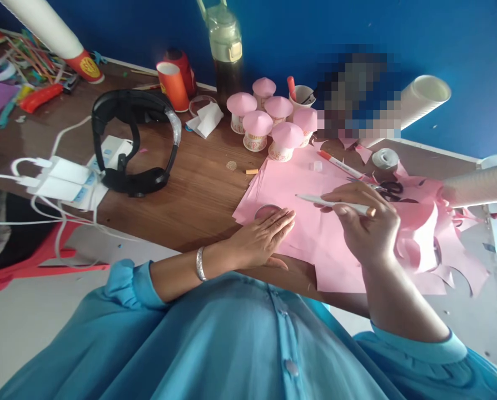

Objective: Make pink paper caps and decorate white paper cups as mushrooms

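Note:
My left hand [265, 236] lies flat with fingers stretched out at the near left edge of the pink paper sheets [282, 183]. Partly under its fingers is a thin round rim [267, 210]; the rest of that circular thing is hidden. Above the paper, my right hand [367, 216] is closed around a white pen [315, 199], whose tip points left and stays apart from the sheet. Behind the paper stand several small paper cups [254, 143] topped with pink paper cones [287, 135].
An orange-and-white marker [340, 164], scissors [392, 190] and a tape roll [385, 159] lie among pink scraps [457, 261] at right. A black headset [135, 183], power strip [107, 161] with white cables, red cup [173, 86] and water bottle [225, 50] occupy the left and back.

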Demonstrator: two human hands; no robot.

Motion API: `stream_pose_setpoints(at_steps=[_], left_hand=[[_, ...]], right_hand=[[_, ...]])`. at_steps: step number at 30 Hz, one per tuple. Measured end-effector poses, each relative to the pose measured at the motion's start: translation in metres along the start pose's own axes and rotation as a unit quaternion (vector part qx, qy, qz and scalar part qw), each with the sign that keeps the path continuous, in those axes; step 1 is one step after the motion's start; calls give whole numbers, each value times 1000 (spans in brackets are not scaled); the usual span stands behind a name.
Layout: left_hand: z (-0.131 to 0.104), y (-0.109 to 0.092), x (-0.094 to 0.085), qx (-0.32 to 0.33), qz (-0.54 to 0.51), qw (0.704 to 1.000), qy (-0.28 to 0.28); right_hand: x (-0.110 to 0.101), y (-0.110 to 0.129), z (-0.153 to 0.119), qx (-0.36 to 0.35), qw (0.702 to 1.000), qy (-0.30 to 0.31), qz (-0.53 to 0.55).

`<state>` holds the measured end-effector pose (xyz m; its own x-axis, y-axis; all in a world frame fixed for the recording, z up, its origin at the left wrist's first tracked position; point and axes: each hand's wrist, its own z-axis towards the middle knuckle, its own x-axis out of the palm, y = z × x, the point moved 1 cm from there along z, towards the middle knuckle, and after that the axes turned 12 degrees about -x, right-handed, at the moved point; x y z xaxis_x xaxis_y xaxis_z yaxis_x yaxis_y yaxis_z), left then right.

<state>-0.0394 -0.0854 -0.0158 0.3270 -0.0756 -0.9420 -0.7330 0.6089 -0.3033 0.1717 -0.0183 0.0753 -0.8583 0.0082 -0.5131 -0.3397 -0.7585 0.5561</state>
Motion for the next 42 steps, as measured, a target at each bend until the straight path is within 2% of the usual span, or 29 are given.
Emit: stream_pose_setpoints(at_steps=[3,6,9,15,19,26,33,37,42], left_hand=[[0,2,4,-3,-41,999,-1],[0,3,6,-4,-63,998,-1],[1,2,6,-19,-74,997,6],[1,2,4,-25,-101,994,-8],[0,1,1,-27,-92,995,-12],[-1,-1,-3,-30,-74,997,-4],[-2,2,4,-28,-84,996,-9],[-2,3,3,-19,-90,996,-18],[0,2,-6,-39,-95,995,-5]], right_hand=[[15,-7,8,98,986,24,130],[31,-19,18,149,974,44,163],[48,-30,29,190,961,91,177],[83,-34,50,205,938,210,185],[96,-29,60,197,927,267,174],[105,-28,64,180,918,310,170],[109,-36,63,157,916,321,184],[103,-41,64,173,921,308,165],[88,-49,61,185,935,276,123]])
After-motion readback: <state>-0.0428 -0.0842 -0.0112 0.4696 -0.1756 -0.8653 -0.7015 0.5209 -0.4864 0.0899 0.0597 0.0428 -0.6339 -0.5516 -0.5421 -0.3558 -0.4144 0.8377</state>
